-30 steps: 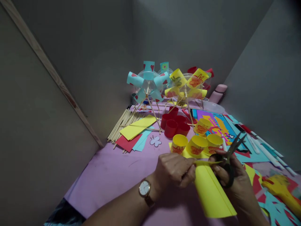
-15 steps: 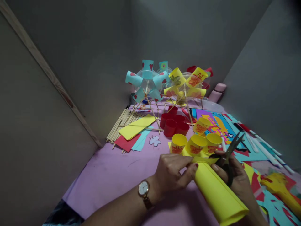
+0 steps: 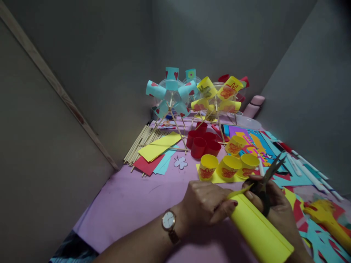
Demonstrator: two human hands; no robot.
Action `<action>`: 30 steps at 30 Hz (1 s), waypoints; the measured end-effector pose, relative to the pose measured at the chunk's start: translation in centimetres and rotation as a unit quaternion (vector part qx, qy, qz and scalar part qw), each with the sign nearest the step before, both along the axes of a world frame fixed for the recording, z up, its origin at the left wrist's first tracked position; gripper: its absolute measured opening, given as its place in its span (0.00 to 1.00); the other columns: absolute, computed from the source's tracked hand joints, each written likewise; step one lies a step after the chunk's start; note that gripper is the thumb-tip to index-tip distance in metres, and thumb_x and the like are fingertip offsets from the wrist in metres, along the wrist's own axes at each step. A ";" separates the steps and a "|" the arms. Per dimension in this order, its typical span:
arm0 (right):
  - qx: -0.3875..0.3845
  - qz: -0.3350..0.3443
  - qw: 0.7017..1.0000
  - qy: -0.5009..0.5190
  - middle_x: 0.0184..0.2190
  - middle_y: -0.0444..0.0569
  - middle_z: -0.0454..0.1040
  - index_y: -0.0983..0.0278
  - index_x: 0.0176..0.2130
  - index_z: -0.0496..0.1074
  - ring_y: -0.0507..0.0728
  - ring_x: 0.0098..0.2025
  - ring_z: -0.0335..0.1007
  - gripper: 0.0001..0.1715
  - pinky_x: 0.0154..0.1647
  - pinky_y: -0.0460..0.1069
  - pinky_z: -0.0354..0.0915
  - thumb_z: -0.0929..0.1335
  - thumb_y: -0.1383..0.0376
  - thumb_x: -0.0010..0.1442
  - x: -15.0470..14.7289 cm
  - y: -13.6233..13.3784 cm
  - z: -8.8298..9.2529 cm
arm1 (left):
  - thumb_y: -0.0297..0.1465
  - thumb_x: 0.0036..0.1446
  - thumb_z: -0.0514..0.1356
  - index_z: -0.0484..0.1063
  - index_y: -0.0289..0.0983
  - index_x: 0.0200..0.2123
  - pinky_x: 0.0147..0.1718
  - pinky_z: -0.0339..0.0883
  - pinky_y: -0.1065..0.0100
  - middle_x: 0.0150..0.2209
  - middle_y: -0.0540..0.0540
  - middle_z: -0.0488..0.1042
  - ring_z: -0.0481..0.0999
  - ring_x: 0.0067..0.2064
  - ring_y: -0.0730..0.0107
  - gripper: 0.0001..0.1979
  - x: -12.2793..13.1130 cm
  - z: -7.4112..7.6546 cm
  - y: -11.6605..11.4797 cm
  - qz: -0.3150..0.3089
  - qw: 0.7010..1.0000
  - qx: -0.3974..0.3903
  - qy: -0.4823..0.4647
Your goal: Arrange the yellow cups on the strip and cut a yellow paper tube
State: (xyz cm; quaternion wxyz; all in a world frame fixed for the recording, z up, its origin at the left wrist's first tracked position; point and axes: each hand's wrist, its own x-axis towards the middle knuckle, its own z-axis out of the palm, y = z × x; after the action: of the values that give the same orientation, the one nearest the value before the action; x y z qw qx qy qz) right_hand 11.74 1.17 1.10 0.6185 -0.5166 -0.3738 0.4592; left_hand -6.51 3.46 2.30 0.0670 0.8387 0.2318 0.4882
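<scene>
A folded yellow paper strip (image 3: 261,228) slants toward me between both hands. My left hand (image 3: 204,202), with a watch on the wrist, pinches its far end between thumb and fingers, where the paper bends over. My right hand (image 3: 282,208) is closed around the dark handles of a pair of scissors (image 3: 271,170), and its thumb and fingertips also touch the paper's far end. The scissor blades point up and away, slightly apart, with no paper between them. Just beyond the hands, yellow paper cups (image 3: 229,168) with red butterfly drawings stand on a yellow strip.
Red paper rings (image 3: 199,148) sit mid-table, near a paper butterfly (image 3: 180,163). Left are wooden sticks (image 3: 137,146) and coloured paper strips (image 3: 160,146). Stick-and-cup wheels (image 3: 172,95) stand at the back. Markers (image 3: 309,173), paper scraps (image 3: 318,237) and a yellow tool (image 3: 327,219) lie right.
My left hand and the yellow strip have shifted slightly down and to the right. The flap at the strip's far end now looks narrower. Scissors stay in my right hand.
</scene>
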 end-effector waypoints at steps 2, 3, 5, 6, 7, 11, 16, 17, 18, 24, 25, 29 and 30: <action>0.002 -0.002 1.000 -0.005 0.28 0.41 0.76 0.56 0.36 0.75 0.52 0.26 0.71 0.22 0.22 0.43 0.71 0.80 0.60 0.38 -0.1 0.0 0.2 | 0.33 0.67 0.44 0.74 0.31 0.35 0.23 0.64 0.69 0.25 0.48 0.77 0.74 0.24 0.72 0.21 0.0 -0.1 0.0 -0.003 1.000 -0.003 0.002; 0.003 -0.001 1.000 -0.004 0.28 0.42 0.76 0.56 0.36 0.75 0.52 0.26 0.71 0.23 0.23 0.43 0.71 0.80 0.60 0.38 -0.2 -0.1 0.3 | 0.33 0.67 0.44 0.74 0.31 0.35 0.24 0.65 0.69 0.25 0.47 0.78 0.75 0.25 0.71 0.21 0.0 -0.1 0.0 -0.004 1.000 -0.006 0.002; 0.003 0.001 1.000 -0.001 0.28 0.42 0.76 0.56 0.36 0.76 0.52 0.26 0.71 0.23 0.23 0.43 0.71 0.80 0.60 0.38 -0.3 -0.1 0.4 | 0.32 0.66 0.45 0.74 0.31 0.35 0.25 0.66 0.69 0.27 0.47 0.79 0.76 0.26 0.71 0.19 0.0 -0.2 -0.1 -0.005 1.000 -0.015 0.002; 0.005 0.000 1.000 -0.003 0.28 0.43 0.76 0.56 0.36 0.76 0.52 0.26 0.71 0.23 0.24 0.43 0.71 0.80 0.60 0.37 -0.4 -0.2 0.5 | 0.32 0.66 0.45 0.74 0.31 0.36 0.26 0.67 0.70 0.27 0.47 0.79 0.76 0.26 0.72 0.19 0.0 -0.2 -0.1 -0.006 1.000 -0.021 0.002; 0.010 -0.001 1.000 -0.008 0.28 0.43 0.76 0.56 0.35 0.76 0.52 0.26 0.71 0.23 0.24 0.42 0.71 0.80 0.59 0.37 -0.4 -0.2 0.5 | 0.32 0.66 0.45 0.74 0.32 0.35 0.26 0.67 0.70 0.27 0.47 0.79 0.76 0.26 0.72 0.19 0.1 -0.2 -0.1 -0.007 1.000 -0.027 0.004; 0.021 0.010 0.999 -0.029 0.27 0.42 0.75 0.56 0.35 0.75 0.51 0.27 0.70 0.21 0.24 0.41 0.70 0.79 0.58 0.39 -0.3 -0.3 0.2 | 0.31 0.65 0.45 0.75 0.32 0.36 0.25 0.66 0.71 0.26 0.47 0.79 0.76 0.26 0.73 0.19 0.0 -0.1 -0.1 -0.015 0.999 -0.030 -0.001; 0.046 0.062 0.993 -0.085 0.31 0.43 0.74 0.55 0.39 0.74 0.51 0.28 0.68 0.19 0.27 0.41 0.68 0.77 0.58 0.46 0.9 0.0 0.0 | 0.29 0.64 0.47 0.75 0.31 0.39 0.25 0.66 0.70 0.29 0.46 0.80 0.77 0.26 0.71 0.17 -0.1 -0.2 0.0 -0.013 0.999 -0.031 -0.011; 0.065 0.068 0.991 -0.098 0.31 0.43 0.74 0.55 0.40 0.73 0.50 0.28 0.67 0.18 0.27 0.41 0.67 0.76 0.58 0.48 1.3 0.2 0.1 | 0.30 0.64 0.47 0.75 0.31 0.38 0.24 0.66 0.70 0.28 0.46 0.80 0.76 0.26 0.71 0.17 -0.1 -0.3 0.0 -0.008 0.999 -0.033 -0.007; 0.086 0.075 0.988 -0.106 0.30 0.43 0.74 0.56 0.41 0.73 0.49 0.27 0.66 0.18 0.27 0.40 0.66 0.75 0.56 0.50 1.7 0.3 0.1 | 0.30 0.64 0.47 0.75 0.32 0.38 0.25 0.66 0.69 0.28 0.46 0.80 0.76 0.26 0.71 0.17 -0.1 -0.3 0.0 -0.006 0.999 -0.035 -0.004; 0.095 0.080 0.989 -0.077 0.27 0.41 0.71 0.57 0.43 0.72 0.48 0.23 0.62 0.18 0.22 0.40 0.62 0.74 0.57 0.53 3.5 0.8 0.2 | 0.29 0.64 0.47 0.75 0.31 0.39 0.25 0.66 0.70 0.30 0.46 0.80 0.76 0.26 0.72 0.17 -0.1 -0.1 0.0 -0.013 0.999 -0.035 -0.016; 0.083 0.070 0.991 -0.081 0.28 0.41 0.72 0.56 0.42 0.72 0.48 0.25 0.63 0.17 0.23 0.39 0.63 0.75 0.59 0.52 3.5 0.7 0.2 | 0.29 0.64 0.48 0.75 0.31 0.39 0.25 0.66 0.70 0.29 0.46 0.80 0.76 0.26 0.72 0.16 -0.1 -0.1 0.0 -0.018 0.999 -0.030 -0.021; 0.074 0.081 0.989 -0.099 0.32 0.42 0.77 0.54 0.40 0.73 0.48 0.26 0.66 0.18 0.28 0.38 0.66 0.76 0.60 0.48 3.0 0.4 0.0 | 0.29 0.64 0.47 0.75 0.31 0.40 0.26 0.67 0.71 0.30 0.47 0.81 0.77 0.27 0.73 0.16 -0.1 0.0 0.0 -0.036 0.998 -0.026 -0.037; 0.072 0.084 0.988 -0.108 0.32 0.42 0.78 0.53 0.39 0.74 0.47 0.25 0.66 0.18 0.28 0.38 0.66 0.77 0.59 0.48 2.8 0.3 0.0 | 0.29 0.64 0.47 0.75 0.32 0.40 0.26 0.67 0.71 0.30 0.47 0.81 0.77 0.27 0.73 0.17 -0.1 0.0 0.0 -0.037 0.998 -0.029 -0.036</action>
State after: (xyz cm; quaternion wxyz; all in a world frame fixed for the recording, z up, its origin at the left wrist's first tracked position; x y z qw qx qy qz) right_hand 14.57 1.47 1.06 0.5694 -0.4840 -0.5123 0.4231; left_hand -6.62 3.48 2.28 0.1175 0.8264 0.2123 0.5082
